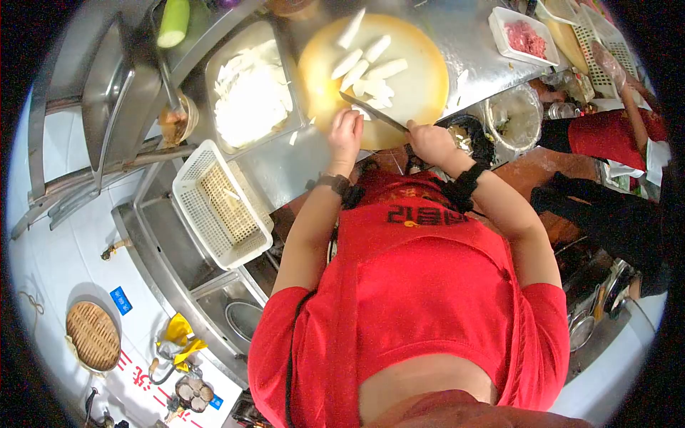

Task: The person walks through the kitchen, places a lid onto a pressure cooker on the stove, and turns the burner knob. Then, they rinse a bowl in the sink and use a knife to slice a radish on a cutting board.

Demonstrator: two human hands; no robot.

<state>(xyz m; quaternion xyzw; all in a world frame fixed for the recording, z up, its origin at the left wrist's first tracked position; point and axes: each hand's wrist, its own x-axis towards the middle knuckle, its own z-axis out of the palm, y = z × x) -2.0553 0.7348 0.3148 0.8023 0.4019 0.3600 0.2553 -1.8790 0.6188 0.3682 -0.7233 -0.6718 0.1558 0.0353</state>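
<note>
My right hand (431, 144) is wrapped round the handle of a kitchen knife (378, 116). Its blade points up and left across a round yellowish cutting board (427, 96). Close by the blade, my left hand (345, 135) has curled fingers pressing a white vegetable piece (362, 113) on the board's near edge. Beyond the knife lie several peeled white vegetable pieces (386, 69). Left of the board stands a metal tray (283, 53) heaped with white slices (251, 100), partly washed out by glare.
A white plastic basket (258, 207) stands left of me by the metal sink (175, 235). A container of pink minced meat (526, 37) is at the upper right. Beside the board's right side sits a clear-lined bucket (515, 118). At far right is another person's gloved hand (608, 64).
</note>
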